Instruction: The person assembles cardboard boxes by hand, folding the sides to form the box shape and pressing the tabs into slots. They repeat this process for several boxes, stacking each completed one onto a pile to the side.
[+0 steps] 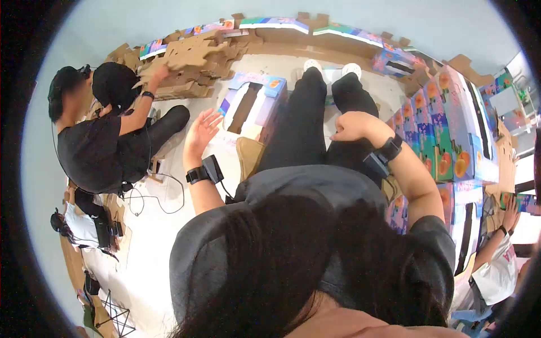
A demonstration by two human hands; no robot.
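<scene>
Beside a printed fruit carton (233,115) on the floor, my left hand (203,134) is raised with its fingers apart and nothing in them. The carton is white, blue and pink, with a long opening in its top that shows brown cardboard inside. My right hand (358,125) is over my right thigh, its fingers curled in and partly hidden; I see no object in it. Both wrists carry a black strap with a small box on it.
Flattened brown cardboard (191,59) is piled at the far left, where a seated person in black (96,143) reaches onto it. Stacked peach-print cartons (445,124) stand close on my right. Another person's arm (491,248) is at the lower right. A cable (163,211) lies on the floor.
</scene>
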